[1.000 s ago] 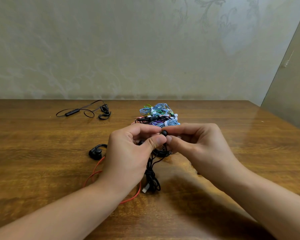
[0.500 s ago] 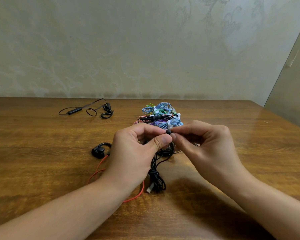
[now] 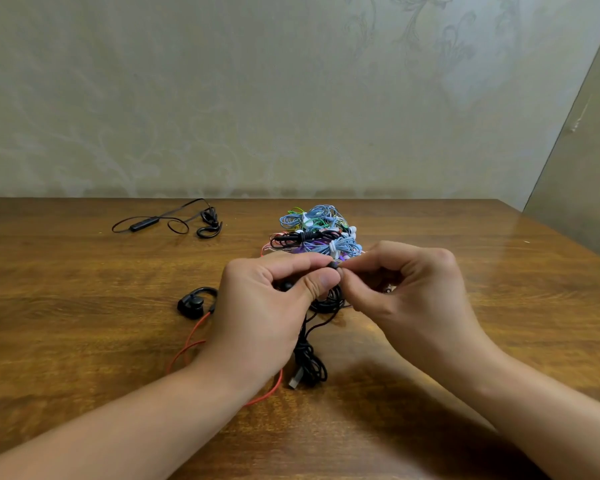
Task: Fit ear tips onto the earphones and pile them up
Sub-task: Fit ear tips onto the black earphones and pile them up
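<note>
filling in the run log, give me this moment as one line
left hand: pinches small black earbud | right hand: pinches its tip | black cable: hangs to brown wooden table

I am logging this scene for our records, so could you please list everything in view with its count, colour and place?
Earbud: one, black, pinched between both hands' fingertips.
Black earphone cable: one bundle, hanging below the hands onto the table.
Ear-hook earphone: one, black with an orange-red cable, left of the left hand.
Neckband earphones: one set, black, far left of the table.
Earphone pile: one, blue, purple, green, white and black, behind the hands.
Table: one, brown wood.
Wall: pale, patterned, behind the table.
Left hand: holds the earbud.
Right hand: pinches at the earbud's tip.
</note>
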